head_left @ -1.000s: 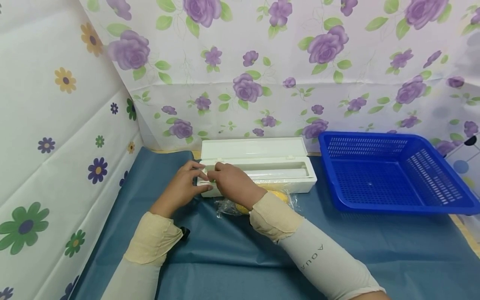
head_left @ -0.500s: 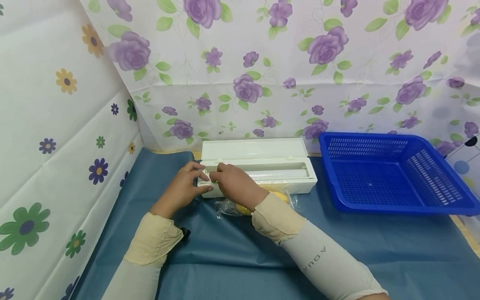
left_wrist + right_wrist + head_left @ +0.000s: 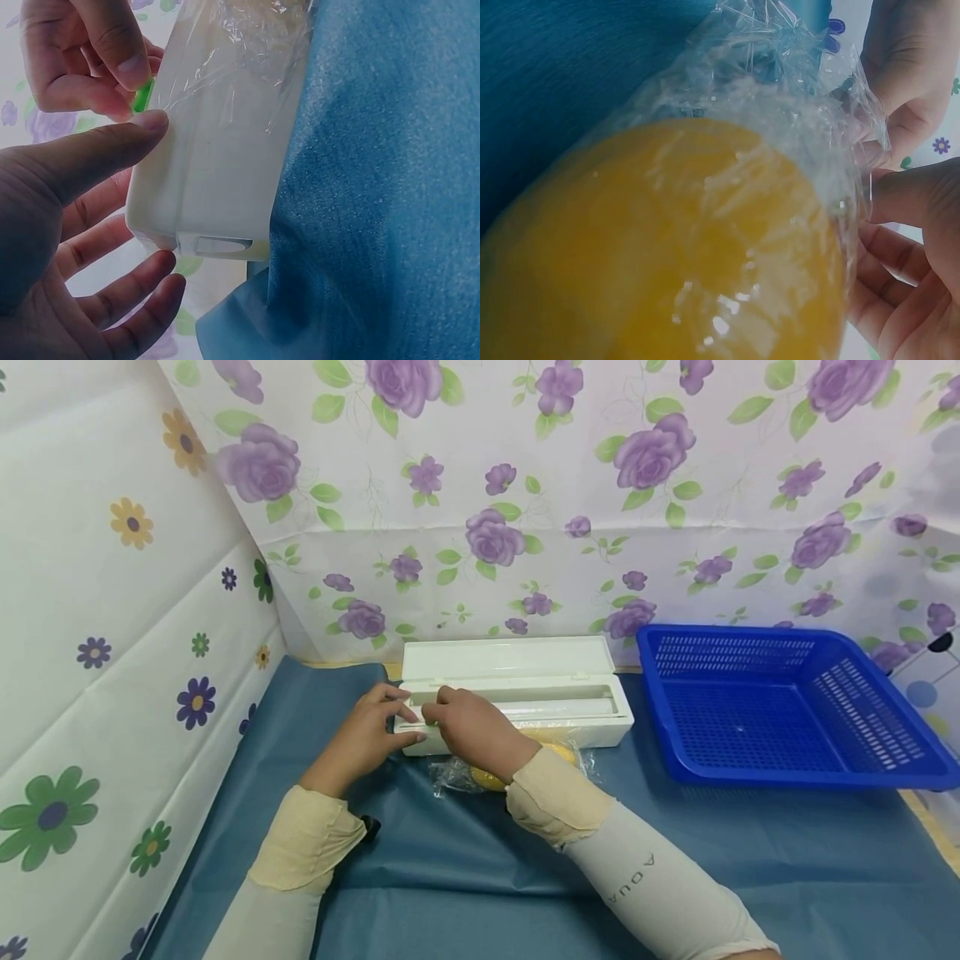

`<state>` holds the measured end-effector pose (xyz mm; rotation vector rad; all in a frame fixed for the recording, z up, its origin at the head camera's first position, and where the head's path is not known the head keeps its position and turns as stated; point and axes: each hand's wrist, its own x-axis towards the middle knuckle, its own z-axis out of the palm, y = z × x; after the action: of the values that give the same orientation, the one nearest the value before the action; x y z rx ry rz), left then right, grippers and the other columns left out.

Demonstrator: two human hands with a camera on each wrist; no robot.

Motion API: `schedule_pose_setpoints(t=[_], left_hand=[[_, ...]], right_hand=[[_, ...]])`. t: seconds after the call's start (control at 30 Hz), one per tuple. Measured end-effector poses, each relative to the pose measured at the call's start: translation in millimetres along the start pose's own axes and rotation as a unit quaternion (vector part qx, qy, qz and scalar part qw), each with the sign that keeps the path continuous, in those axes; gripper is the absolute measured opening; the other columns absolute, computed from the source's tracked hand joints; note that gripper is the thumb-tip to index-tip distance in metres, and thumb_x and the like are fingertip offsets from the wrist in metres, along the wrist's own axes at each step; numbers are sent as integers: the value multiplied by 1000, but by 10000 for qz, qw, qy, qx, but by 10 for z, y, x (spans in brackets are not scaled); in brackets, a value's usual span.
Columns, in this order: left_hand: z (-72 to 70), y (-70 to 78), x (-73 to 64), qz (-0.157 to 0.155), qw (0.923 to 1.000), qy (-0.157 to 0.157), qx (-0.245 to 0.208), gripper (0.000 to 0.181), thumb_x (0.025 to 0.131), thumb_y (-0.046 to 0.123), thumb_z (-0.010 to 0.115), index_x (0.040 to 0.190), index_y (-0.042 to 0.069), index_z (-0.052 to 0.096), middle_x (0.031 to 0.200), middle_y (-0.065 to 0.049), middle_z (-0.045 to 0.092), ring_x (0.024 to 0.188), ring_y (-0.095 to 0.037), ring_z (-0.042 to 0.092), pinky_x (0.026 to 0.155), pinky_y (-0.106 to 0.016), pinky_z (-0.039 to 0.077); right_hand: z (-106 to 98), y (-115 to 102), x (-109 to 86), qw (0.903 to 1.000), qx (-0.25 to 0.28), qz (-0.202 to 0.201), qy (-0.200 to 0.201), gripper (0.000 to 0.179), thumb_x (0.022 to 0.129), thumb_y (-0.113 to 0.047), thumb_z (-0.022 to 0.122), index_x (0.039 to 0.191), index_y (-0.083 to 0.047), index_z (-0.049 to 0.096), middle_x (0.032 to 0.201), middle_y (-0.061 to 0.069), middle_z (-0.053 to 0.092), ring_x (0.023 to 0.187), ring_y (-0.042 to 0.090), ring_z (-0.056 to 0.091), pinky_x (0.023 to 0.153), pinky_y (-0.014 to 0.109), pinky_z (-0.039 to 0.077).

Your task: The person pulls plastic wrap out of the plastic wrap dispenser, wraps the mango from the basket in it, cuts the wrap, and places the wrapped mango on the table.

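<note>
Close work at the left end of an open white box (image 3: 600,733).
My right hand (image 3: 477,731) pinches a small green piece (image 3: 142,96) at the box's front edge; my left hand (image 3: 363,735), fingers spread, touches the corner just beside it. A white roll (image 3: 558,708) lies inside, a film-wrapped yellow thing (image 3: 675,247) just in front.

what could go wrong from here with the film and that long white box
The small bright green piece pinched by the right hand sits close to the left hand, whose thumb could get nipped. The thin clear plastic film lies crinkled over the rounded yellow object, so it might stick to itself or tear unevenly. The long white box stands on wrinkled blue cloth and could shift if tugged.
</note>
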<state>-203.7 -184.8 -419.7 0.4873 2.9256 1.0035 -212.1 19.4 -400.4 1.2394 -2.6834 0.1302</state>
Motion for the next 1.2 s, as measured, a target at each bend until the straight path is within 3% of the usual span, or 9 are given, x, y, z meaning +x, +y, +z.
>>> schedule_pose_setpoints(t=[1.2], left_hand=[[6, -36, 0, 31, 10000, 18, -29, 20, 88, 27, 80, 102, 13, 75, 140, -10, 50, 133, -37, 48, 101, -54, 47]], right_hand=[[-1, 39, -80, 9995, 207, 251, 3, 17, 104, -11, 55, 112, -15, 69, 97, 7, 63, 77, 17, 60, 69, 27, 53]])
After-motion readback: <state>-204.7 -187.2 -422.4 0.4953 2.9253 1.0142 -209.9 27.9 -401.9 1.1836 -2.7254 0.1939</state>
